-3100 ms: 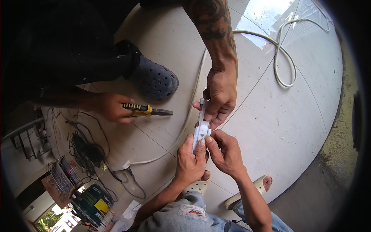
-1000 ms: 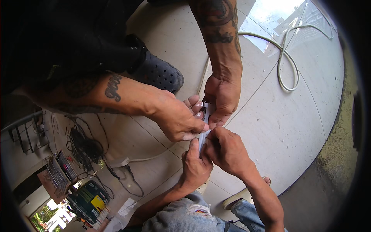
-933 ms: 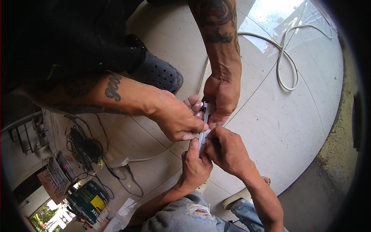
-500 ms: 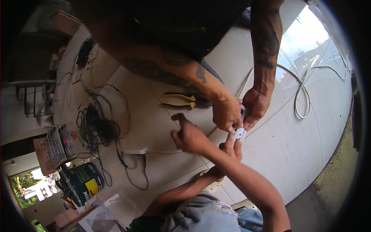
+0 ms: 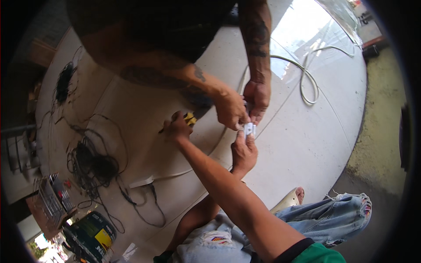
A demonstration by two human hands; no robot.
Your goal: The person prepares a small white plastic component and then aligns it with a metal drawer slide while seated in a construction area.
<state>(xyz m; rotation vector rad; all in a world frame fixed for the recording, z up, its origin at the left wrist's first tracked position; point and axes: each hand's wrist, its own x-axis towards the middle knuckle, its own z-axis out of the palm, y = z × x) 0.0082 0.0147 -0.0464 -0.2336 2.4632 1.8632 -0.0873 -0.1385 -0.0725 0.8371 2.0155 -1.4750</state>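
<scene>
At the far left, a tangle of black cable [image 5: 94, 164] lies on the tiled floor [image 5: 307, 149], and beside it a white socket block [image 5: 142, 182] sits near a pale cord. A foot or an arm could catch these loops, because they lie loose.

Next comes the person's right hand [image 5: 176, 127], which is over the yellow-and-black pliers [image 5: 190, 119]. The picture is blurred there, so I cannot tell if the fingers are closed around the handles; a poor hold could let the tool slip. The right forearm [image 5: 228, 188] passes across the left forearm [image 5: 197, 221], and a hurried lift could knock the left one.

Further right, the co-worker's first hand [image 5: 230, 111] pinches close to the white plastic fitting [image 5: 250, 128]. Just below, the person's left hand [image 5: 244, 153] is clamped on the lower end of this fitting, between thumb and finger, above the floor. The co-worker's second hand [image 5: 258, 96] is at its upper end. With three hands crowded on so small a piece, uneven pulling could twist it, crack it or make it drop, and a metal tool brought near could pinch a fingertip.
</scene>
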